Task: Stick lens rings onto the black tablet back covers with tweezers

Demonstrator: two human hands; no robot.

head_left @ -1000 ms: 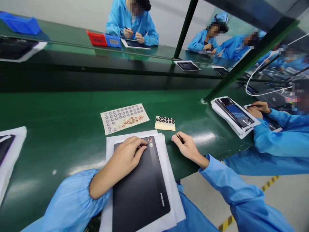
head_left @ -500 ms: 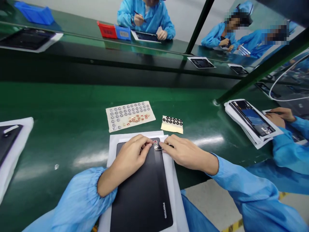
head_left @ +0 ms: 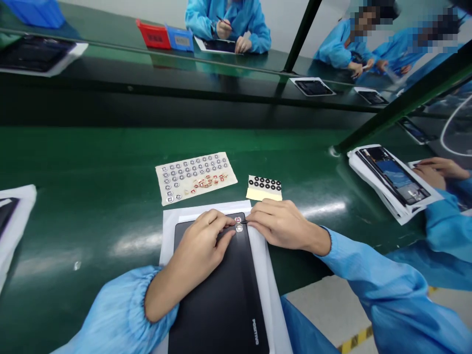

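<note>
A black device panel [head_left: 217, 290] lies on white sheets [head_left: 167, 241] on the green bench, with a printed mark near its lower end. My left hand [head_left: 201, 248] rests on its upper part, fingers slightly curled. My right hand [head_left: 280, 231] comes in from the right, holding slim dark tweezers [head_left: 244, 222] whose tips reach a small round ring [head_left: 239, 228] beside a red-marked label [head_left: 238, 220]. Farther up lie a cream sheet of small ring stickers [head_left: 195, 178] and a strip of black rings [head_left: 264, 188].
To my right, a co-worker's hands [head_left: 435, 172] work beside a dark panel on white sheets [head_left: 391, 179]. Another panel on white paper [head_left: 18, 196] lies at the left. Beyond a dark post [head_left: 302, 34], more people in blue sit at a second green bench. Striped tape [head_left: 356, 339] marks the floor.
My right hand has moved left from the bench onto the panel's upper end, bringing the tweezers to the small ring. My left hand stays on the panel.
</note>
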